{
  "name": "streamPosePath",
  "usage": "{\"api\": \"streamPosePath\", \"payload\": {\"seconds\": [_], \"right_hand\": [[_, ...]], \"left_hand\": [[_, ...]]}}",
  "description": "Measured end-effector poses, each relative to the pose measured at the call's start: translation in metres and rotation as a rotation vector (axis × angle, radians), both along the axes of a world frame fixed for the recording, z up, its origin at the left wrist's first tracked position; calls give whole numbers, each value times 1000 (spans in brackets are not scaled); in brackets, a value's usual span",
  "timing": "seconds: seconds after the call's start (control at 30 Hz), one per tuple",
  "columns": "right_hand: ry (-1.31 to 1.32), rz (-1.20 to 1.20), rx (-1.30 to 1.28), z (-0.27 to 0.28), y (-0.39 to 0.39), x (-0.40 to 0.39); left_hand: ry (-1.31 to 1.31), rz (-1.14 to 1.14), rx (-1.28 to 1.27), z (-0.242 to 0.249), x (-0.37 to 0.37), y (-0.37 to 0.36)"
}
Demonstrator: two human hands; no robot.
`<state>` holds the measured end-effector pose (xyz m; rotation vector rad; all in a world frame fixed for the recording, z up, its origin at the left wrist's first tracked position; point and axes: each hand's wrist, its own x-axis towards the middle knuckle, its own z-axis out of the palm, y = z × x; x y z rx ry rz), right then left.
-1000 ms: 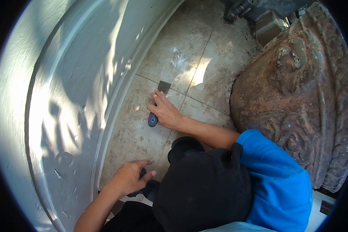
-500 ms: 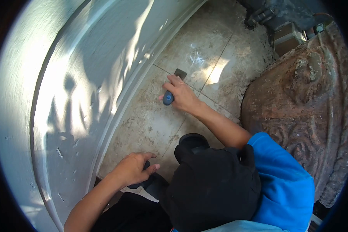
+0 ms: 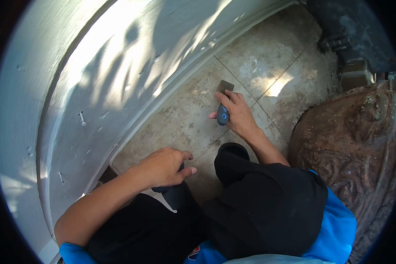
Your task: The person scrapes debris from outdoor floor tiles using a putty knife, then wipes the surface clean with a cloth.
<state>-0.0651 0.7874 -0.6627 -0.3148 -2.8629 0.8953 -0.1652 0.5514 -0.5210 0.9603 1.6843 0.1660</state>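
My right hand is closed around the dark handle of a putty knife. Its flat metal blade points away from me, low over the stained tile floor, just short of a joint between tiles. Whether the blade presses on the tile is hard to see. My left hand lies over my dark boot with thumb and index finger apart. Its other fingers are mostly hidden, and no tool shows in it.
A pale curved wall with nails sticking out runs along the left. On the right bulges a large brown ornamented pot. A box and dark pipes sit at the back right. My black-clad knee takes up the front.
The view has shifted, so the floor appears farther right. Against the tiles, the putty knife has drawn back a little from the joint toward me. My left hand remains by the boot.
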Motion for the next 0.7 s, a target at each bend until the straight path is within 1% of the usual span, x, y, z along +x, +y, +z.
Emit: {"api": "streamPosePath", "payload": {"seconds": [0.1, 0.2, 0.3, 0.4, 0.53, 0.63, 0.7], "right_hand": [[37, 54, -14, -3, -10, 7], [44, 162, -151, 1, -10, 5], [132, 109, 8, 2, 1, -8], [107, 45, 72, -3, 8, -22], [28, 184, 53, -11, -40, -7], [-54, 313, 24, 4, -66, 9], [-23, 278, 14, 1, -68, 5]], "left_hand": [[6, -18, -14, 1, 2, 0], [13, -25, -7, 1, 3, 1], [13, -18, -12, 3, 3, 2], [4, -12, -11, 2, 4, 1], [9, -26, -23, 4, 2, 2], [-2, -11, -44, 7, 0, 5], [0, -10, -43, 5, -1, 4]]}}
